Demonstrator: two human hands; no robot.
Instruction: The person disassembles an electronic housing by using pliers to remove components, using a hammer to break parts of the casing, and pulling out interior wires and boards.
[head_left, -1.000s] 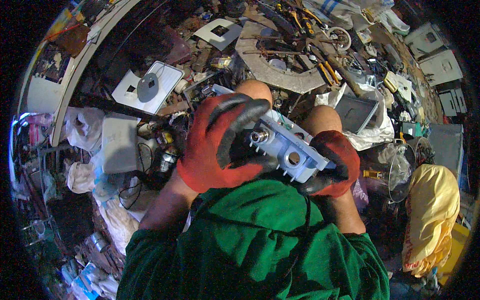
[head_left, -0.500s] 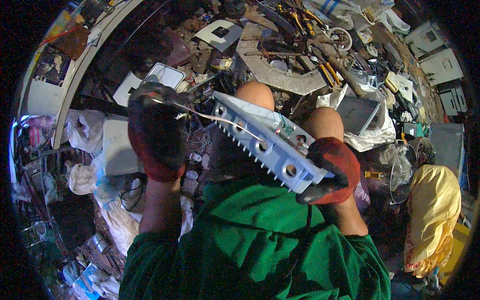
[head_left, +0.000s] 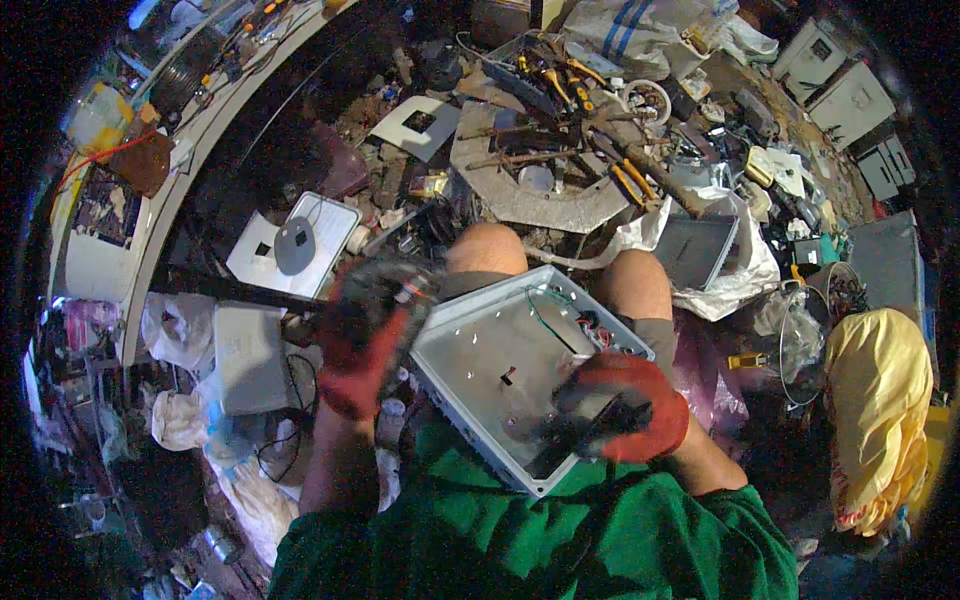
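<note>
Fingers of my gloved right hand (head_left: 632, 406) reach over the right edge of the open grey box (head_left: 480, 345), blurred; I can't tell whether they grip. My left hand (head_left: 366, 340) curls just beside its left corner, its hold unclear. The box sits between my knees (head_left: 640, 286) and green shirt (head_left: 560, 550), wires (head_left: 600, 338) near its far right edge.

Red lettering (head_left: 853, 517), too small for reading, near the bottom of the yellow sack (head_left: 880, 420)
</note>
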